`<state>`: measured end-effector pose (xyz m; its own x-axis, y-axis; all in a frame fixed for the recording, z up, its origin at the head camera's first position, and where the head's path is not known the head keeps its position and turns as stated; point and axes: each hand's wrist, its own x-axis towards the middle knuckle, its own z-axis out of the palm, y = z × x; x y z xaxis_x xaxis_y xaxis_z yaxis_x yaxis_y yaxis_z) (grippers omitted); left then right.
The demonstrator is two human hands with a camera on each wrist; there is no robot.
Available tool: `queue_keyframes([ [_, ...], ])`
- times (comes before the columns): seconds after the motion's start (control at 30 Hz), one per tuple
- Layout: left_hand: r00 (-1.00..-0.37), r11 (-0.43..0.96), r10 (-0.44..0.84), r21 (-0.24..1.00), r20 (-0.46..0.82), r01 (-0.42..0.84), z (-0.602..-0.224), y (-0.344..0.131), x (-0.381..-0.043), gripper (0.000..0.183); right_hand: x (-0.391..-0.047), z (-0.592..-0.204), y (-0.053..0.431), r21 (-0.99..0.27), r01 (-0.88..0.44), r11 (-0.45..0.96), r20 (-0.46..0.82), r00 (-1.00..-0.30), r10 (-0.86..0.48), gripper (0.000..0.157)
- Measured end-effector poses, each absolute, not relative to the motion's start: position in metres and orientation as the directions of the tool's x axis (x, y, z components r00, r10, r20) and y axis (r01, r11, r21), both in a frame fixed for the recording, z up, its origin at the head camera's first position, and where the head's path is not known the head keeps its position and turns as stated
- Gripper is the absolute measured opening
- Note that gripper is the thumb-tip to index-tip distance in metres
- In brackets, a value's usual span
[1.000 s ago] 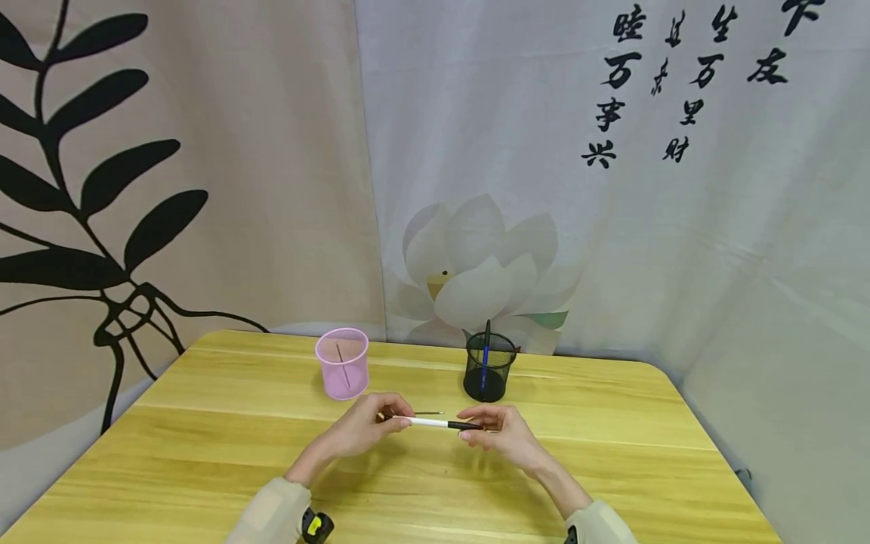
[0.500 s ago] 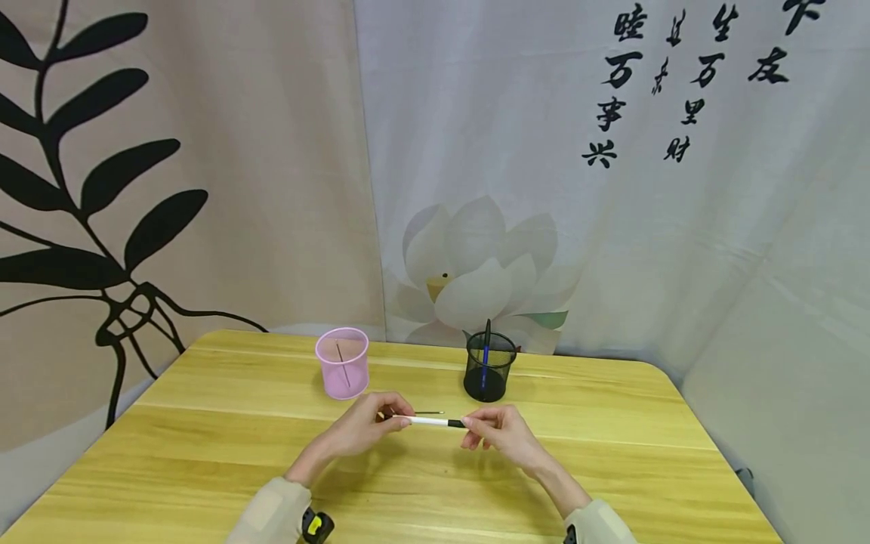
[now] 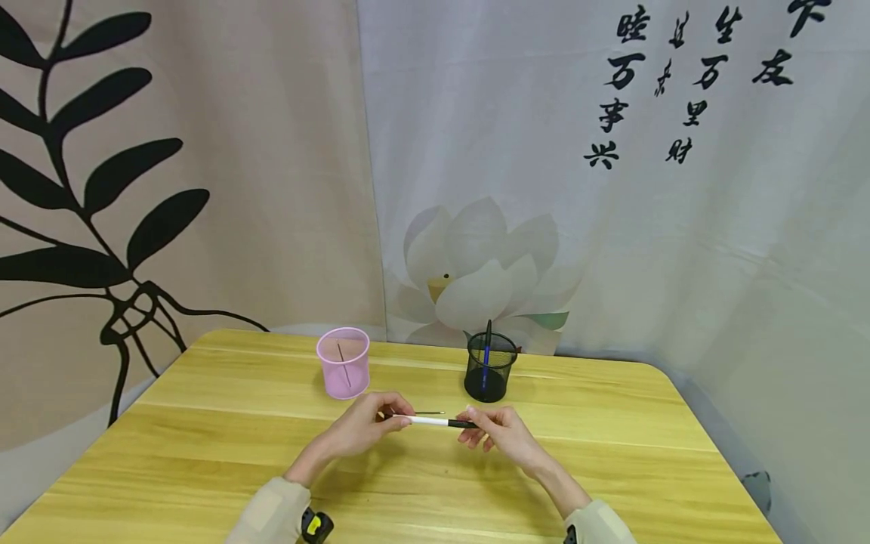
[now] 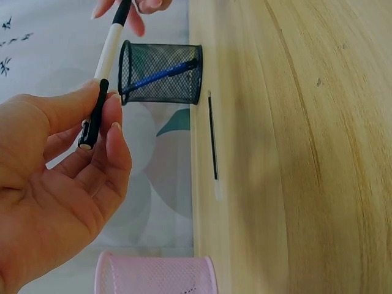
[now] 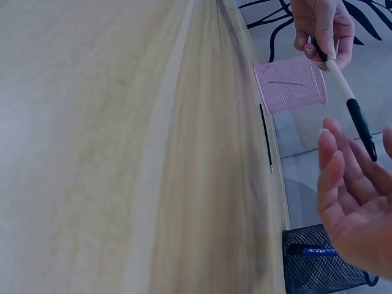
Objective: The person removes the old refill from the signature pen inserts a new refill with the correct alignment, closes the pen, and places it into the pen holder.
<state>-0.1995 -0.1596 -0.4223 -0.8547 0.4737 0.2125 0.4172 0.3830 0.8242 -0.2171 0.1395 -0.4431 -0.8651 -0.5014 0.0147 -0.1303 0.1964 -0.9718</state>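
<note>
My left hand (image 4: 67, 165) pinches a white and black ballpoint pen (image 3: 430, 421) between thumb and fingers, near its black clip end. The pen is level above the table in the head view. Around its other black end is my right hand (image 5: 361, 196), its fingers loosely spread; in the right wrist view the thumb and fingertips stand apart from the pen tip. A thin dark pen refill (image 4: 213, 138) lies on the table behind the hands, partly hidden by the left hand in the head view.
A pink mesh pen cup (image 3: 343, 370) stands at the back left of the wooden table (image 3: 224, 423). To its right is a black mesh pen cup (image 3: 485, 385) holding a blue pen (image 3: 485, 355). A printed curtain (image 3: 476, 113) hangs behind the table.
My right hand pinched the pen's black end half a second ago; its fingers are now loosened and more of that end shows. The left hand and pen stay nearly still.
</note>
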Motion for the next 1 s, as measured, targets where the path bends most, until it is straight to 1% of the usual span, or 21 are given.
queue_keyframes([
  [0.07, -0.853, 0.383, 0.476, 0.822, 0.216, 0.421, -0.4224, -0.1599, -0.1992, 0.011, -0.217, -0.4438, 0.1408, -0.966, -0.165, 0.199, 0.044, -0.863, -0.504, 0.04],
  [0.17, -0.854, 0.382, 0.476, 0.825, 0.212, 0.418, -0.4232, -0.1602, -0.199, 0.012, -0.2166, -0.4452, 0.1428, -0.957, -0.214, 0.194, 0.089, -0.857, -0.507, 0.039],
  [0.33, -0.856, 0.383, 0.474, 0.827, 0.207, 0.412, -0.4247, -0.16, -0.1995, 0.011, -0.217, -0.4468, 0.1431, -0.958, -0.231, 0.168, 0.114, -0.847, -0.519, 0.038],
  [0.57, -0.853, 0.378, 0.479, 0.829, 0.205, 0.411, -0.4264, -0.1599, -0.2004, 0.012, -0.2173, -0.4468, 0.1416, -0.962, -0.217, 0.163, 0.105, -0.853, -0.512, 0.031],
  [0.87, -0.858, 0.384, 0.472, 0.83, 0.2, 0.405, -0.4248, -0.1606, -0.1983, 0.011, -0.2188, -0.4461, 0.141, -0.964, -0.166, 0.207, 0.044, -0.868, -0.494, 0.03],
  [1.0, -0.857, 0.386, 0.475, 0.827, 0.202, 0.409, -0.4237, -0.1604, -0.1986, 0.011, -0.2197, -0.4455, 0.1426, -0.963, -0.175, 0.207, 0.05, -0.866, -0.497, 0.03],
])
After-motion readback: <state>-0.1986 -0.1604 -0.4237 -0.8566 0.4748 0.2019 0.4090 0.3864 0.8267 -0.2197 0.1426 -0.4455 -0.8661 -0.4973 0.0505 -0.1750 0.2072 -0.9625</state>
